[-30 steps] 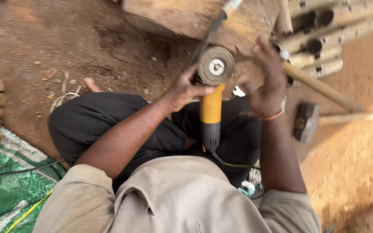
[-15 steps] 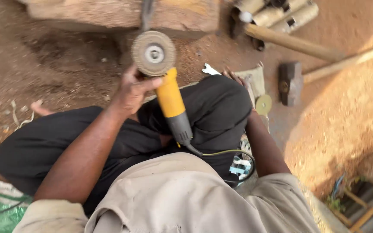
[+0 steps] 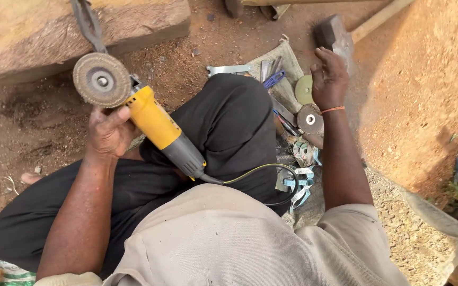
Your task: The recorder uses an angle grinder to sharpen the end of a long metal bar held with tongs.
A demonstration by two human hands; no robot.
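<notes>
While left hand (image 3: pixel 109 132) grips grinder (image 3: pixel 155 124), right hand (image 3: pixel 328 79) spread

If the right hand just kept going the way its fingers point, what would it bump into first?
Probably the hammer. The right hand hovers open above loose discs, fingers aimed up the picture at its dark head, though its height above the ground is unclear.

My grinder (image 3: pixel 157 127) is yellow with a grey tail and a grey-brown disc (image 3: pixel 102 80). My trousers (image 3: pixel 229 122) are black, my shirt (image 3: pixel 229 238) beige. An orange band (image 3: pixel 333 109) circles my right wrist. The ground (image 3: pixel 425 79) is reddish-brown.
</notes>
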